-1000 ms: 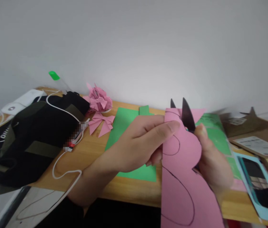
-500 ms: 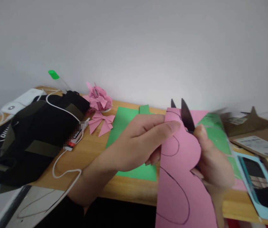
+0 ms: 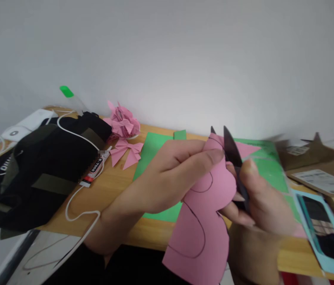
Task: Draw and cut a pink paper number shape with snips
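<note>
My left hand [image 3: 167, 178] pinches the top of a pink paper sheet [image 3: 205, 221] marked with black curved lines, holding it above the table's front edge. My right hand [image 3: 261, 202] is closed round a pair of black scissors [image 3: 233, 156]. The blades point up and away and sit in a cut at the sheet's upper right edge. The scissor handles are hidden inside my fingers. Under both hands lies a green paper sheet [image 3: 151, 152] on the wooden table [image 3: 116, 186].
A black bag [image 3: 39, 166] with a white cable [image 3: 78, 136] fills the table's left. A pink paper flower [image 3: 122, 122] and pink paper bow [image 3: 127, 152] lie behind. A glue tube [image 3: 94, 172] rests by the bag. Cardboard [image 3: 315, 162] and a blue-framed card [image 3: 321, 225] sit right.
The lower part of the pink sheet has swung to the left and tilted. My right hand with the scissors has dropped slightly and moved along the cut.
</note>
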Demonstrator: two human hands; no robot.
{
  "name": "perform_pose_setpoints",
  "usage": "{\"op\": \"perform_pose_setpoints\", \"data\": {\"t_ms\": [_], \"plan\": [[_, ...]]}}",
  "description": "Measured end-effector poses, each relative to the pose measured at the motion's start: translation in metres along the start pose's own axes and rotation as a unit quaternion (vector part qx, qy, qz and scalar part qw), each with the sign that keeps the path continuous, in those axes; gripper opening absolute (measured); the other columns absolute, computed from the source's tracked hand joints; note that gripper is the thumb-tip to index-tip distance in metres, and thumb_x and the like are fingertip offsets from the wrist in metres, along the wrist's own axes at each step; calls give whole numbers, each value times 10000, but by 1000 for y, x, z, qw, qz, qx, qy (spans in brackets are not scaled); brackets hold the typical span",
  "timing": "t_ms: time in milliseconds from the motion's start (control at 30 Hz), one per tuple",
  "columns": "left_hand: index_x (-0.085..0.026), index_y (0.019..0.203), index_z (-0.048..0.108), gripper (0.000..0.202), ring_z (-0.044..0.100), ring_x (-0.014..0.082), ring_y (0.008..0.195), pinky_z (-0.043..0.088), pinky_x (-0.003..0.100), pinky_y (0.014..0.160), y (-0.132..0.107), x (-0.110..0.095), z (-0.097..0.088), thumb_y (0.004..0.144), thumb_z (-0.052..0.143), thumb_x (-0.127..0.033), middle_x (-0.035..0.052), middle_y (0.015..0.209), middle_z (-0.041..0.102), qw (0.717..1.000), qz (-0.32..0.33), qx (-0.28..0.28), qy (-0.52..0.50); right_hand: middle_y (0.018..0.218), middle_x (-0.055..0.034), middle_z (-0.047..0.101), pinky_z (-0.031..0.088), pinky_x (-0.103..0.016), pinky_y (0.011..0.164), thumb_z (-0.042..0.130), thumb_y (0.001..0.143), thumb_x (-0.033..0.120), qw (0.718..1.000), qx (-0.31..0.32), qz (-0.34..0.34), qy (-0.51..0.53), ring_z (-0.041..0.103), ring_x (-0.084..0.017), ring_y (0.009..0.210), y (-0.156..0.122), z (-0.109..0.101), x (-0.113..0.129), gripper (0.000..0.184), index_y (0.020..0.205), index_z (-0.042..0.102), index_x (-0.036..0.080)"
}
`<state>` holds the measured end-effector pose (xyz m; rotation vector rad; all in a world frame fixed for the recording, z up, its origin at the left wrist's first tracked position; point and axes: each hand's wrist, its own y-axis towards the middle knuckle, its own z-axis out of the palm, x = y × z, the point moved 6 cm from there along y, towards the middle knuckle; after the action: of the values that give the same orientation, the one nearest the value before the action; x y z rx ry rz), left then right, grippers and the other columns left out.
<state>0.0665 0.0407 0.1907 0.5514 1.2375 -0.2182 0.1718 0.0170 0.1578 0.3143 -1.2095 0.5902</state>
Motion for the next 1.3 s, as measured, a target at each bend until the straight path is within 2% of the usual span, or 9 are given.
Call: {"op": "perform_pose_setpoints", "data": {"t_ms": [300, 833, 1133, 1300], "plan": [[-171, 585, 502, 396, 404, 66, 495, 350, 195, 444, 0, -1, -4, 970, 548, -255, -38, 552, 484, 998, -1, -9, 70, 403, 112, 166, 52, -200, 307, 497, 943, 672, 1000, 11, -10, 1, 111, -27, 283, 2, 3, 4, 622, 571, 282, 222], [-171, 587, 487, 407, 394, 61, 494, 334, 187, 434, 0, 0, -3, 980, 527, -274, -39, 550, 477, 998, -9, -5, 64, 401, 106, 171, 50, -234, 327, 451, 947, 698, 1000, 7, 3, -5, 110, -40, 303, 0, 0, 1, 619, 571, 286, 236], [-184, 576, 494, 397, 438, 80, 486, 405, 207, 451, 0, 0, -5, 956, 555, -281, -35, 527, 467, 998, -16, -8, 64, 368, 107, 186, 109, -220, 342, 387, 975, 687, 999, 23, -20, -15, 121, -46, 294, -1, -1, -1, 608, 587, 286, 231], [-178, 589, 483, 386, 397, 66, 462, 319, 204, 425, -1, 1, -5, 957, 556, -265, -50, 518, 421, 999, -16, 1, 40, 370, 105, 201, 126, -203, 334, 416, 977, 676, 999, 30, -23, -16, 145, -36, 296, -1, 1, 2, 612, 585, 291, 222]]}}
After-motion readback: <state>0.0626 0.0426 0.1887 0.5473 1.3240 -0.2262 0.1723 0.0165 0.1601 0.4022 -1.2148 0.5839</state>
